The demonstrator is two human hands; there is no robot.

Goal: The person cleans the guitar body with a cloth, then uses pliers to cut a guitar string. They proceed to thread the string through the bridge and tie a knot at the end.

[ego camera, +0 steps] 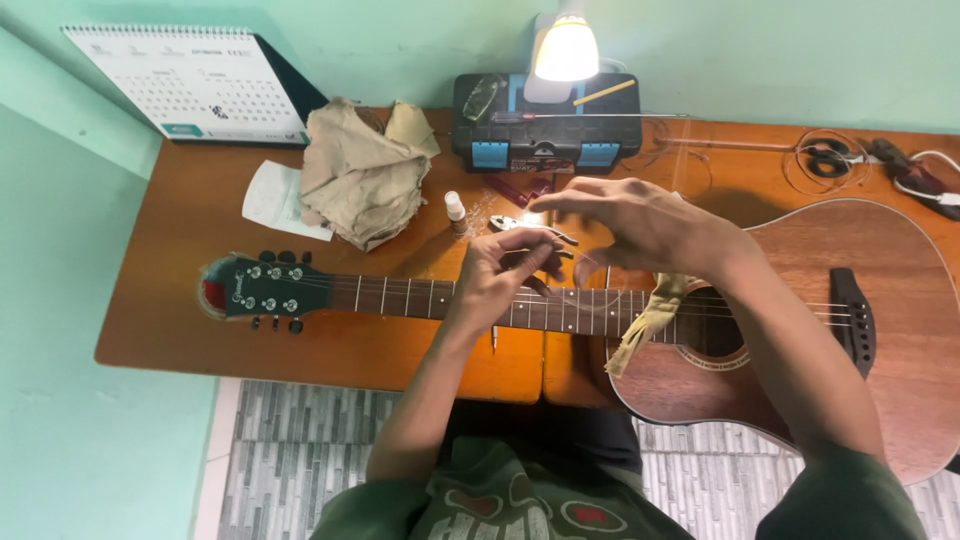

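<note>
An acoustic guitar (870, 300) lies flat on the wooden table (180, 290), its green headstock (262, 288) to the left and its brown body to the right. My left hand (500, 275) hovers over the fretboard (410, 297) with fingers pinched on a thin coiled guitar string (590, 268). My right hand (640, 222) is just above and to the right, fingers curled around the same wire loop. A strip of pale cloth (645, 325) is tucked under the strings near the soundhole.
Pliers (530, 228) and a small white-capped bottle (455, 210) lie behind my hands. A crumpled tan rag (360, 175), a black and blue toolbox (545, 125) with a lit lamp (565, 50), a desk calendar (190, 85) and coiled strings (825, 160) sit farther back.
</note>
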